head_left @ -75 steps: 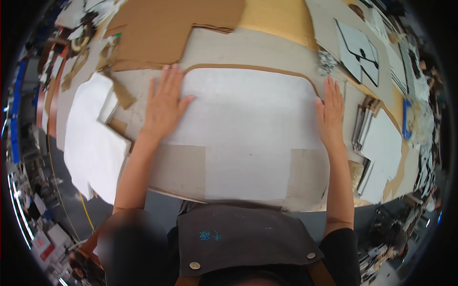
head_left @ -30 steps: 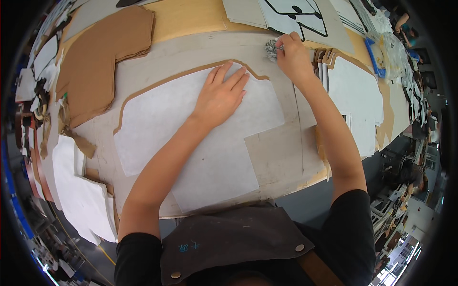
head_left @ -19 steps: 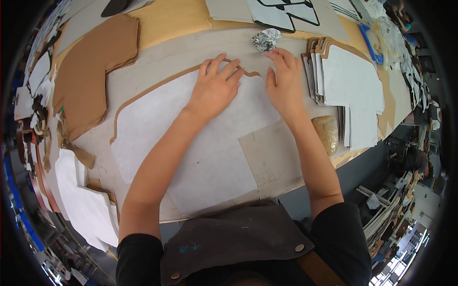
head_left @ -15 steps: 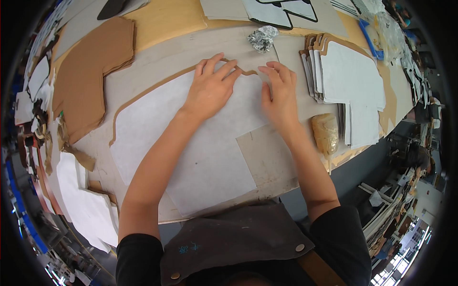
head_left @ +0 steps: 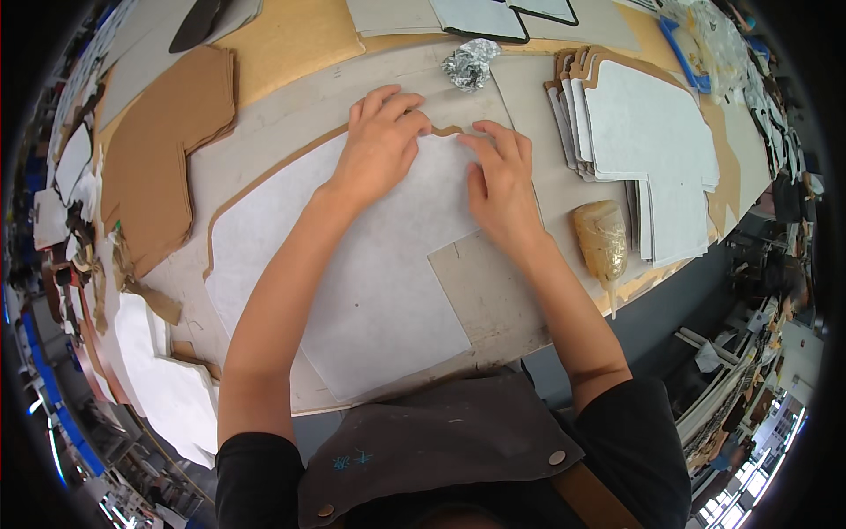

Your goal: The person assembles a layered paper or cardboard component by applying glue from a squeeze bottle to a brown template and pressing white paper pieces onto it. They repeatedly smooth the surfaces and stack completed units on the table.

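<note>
A large white panel with a brown rim along its far edge lies flat on the table before me. My left hand rests palm down over its far edge, fingers apart and a little bent. At the panel's far right corner is my right hand, its fingers bent and spread and its thumb held away from them. The right index fingertip is at the brown rim, close to a notch in the outline. Neither hand grips anything that I can see. My left hand hides part of the rim.
Brown cut panels lie stacked at the left, above white sheets. To the right are a fanned stack of white-faced panels and a cone-shaped bag of amber paste. Crumpled foil and a blue tray sit farther back.
My left hand has shifted slightly left along the far edge. My right hand has moved a little left, its fingertips now nearer the rim. The whole view has shifted slightly.
</note>
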`<state>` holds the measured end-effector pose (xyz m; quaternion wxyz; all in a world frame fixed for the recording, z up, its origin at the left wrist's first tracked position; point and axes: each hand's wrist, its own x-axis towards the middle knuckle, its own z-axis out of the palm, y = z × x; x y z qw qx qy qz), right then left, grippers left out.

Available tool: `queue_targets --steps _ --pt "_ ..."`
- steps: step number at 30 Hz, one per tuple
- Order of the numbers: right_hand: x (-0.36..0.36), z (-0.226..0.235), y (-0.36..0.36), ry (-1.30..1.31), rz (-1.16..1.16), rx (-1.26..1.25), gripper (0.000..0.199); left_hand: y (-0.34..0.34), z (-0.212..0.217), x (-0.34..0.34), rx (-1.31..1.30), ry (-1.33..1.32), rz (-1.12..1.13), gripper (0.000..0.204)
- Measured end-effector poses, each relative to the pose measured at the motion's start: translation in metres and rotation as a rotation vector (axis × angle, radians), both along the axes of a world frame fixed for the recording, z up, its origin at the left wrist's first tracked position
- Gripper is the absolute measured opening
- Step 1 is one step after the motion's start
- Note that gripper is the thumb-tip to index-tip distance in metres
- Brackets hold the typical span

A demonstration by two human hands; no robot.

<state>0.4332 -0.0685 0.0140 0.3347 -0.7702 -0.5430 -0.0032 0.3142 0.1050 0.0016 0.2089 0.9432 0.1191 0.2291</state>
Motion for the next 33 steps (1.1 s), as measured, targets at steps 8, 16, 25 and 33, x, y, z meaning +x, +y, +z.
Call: queue_targets --steps 8,16,25,33 --pt "-0.003 0.002 0.007 -0.032 0.013 -0.002 0.043 -0.002 -0.002 0.001 -0.041 -0.041 0.025 0.017" --pt "0.009 0.051 -0.036 -0.068 0.019 -0.094 0.047 -0.005 0.002 0.002 -0.119 -0.063 0.04 0.02" --pt "0.041 0.084 -0.145 0.166 -0.321 -0.529 0.072 -0.004 -0.004 -0.002 0.087 -0.082 -0.022 0.035" --pt "0.07 0.106 -0.092 1.131 -0.089 0.301 0.065 -0.004 -0.005 -0.001 0.084 -0.101 0.006 0.031"
